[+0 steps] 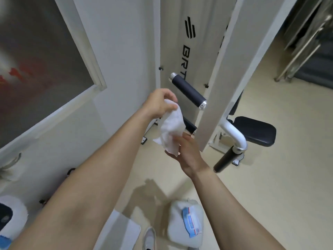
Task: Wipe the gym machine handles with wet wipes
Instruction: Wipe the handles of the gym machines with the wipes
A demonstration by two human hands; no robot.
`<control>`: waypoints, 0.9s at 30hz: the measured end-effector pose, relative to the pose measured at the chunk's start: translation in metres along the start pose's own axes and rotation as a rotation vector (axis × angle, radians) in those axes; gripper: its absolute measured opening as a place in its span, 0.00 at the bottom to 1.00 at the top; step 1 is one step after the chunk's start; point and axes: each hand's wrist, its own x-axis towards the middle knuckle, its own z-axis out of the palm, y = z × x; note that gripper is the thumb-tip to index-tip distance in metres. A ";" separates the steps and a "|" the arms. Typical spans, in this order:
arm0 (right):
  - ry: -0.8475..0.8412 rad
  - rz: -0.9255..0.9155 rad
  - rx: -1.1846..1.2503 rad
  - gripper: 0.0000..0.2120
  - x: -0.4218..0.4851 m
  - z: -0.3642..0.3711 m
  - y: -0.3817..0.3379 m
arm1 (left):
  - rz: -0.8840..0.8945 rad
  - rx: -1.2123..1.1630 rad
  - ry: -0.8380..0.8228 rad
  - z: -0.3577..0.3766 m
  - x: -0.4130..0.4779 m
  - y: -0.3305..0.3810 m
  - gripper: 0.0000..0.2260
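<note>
A crumpled white wet wipe (pixel 171 129) hangs between my two hands in the middle of the view. My left hand (pixel 159 102) pinches its top edge from above. My right hand (pixel 189 152) grips its lower end from below. Just behind the wipe, a black padded handle (pixel 188 90) with chrome end caps sticks out from the white gym machine frame (pixel 232 69). A second black handle (pixel 225 159) points down toward the floor at the lower right, on a curved white arm. Neither hand touches a handle.
A white pack of wet wipes (pixel 185 226) with a blue label lies on the beige floor near my shoe (pixel 149 239). A black seat pad (pixel 255 129) sits to the right. A white wall with a framed panel (pixel 36 60) fills the left.
</note>
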 end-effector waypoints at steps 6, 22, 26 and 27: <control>0.357 0.019 0.272 0.06 0.031 0.010 0.025 | -0.099 -0.034 -0.179 0.036 0.050 0.011 0.07; 0.686 0.228 0.466 0.04 0.038 0.014 0.045 | 0.185 0.663 -0.355 0.094 0.097 -0.011 0.08; 0.658 0.249 0.318 0.05 0.021 0.009 0.042 | -0.011 0.319 -0.198 0.083 0.091 -0.012 0.09; 0.652 0.210 0.270 0.06 0.015 0.008 0.039 | -0.080 0.105 -0.095 0.078 0.084 -0.016 0.07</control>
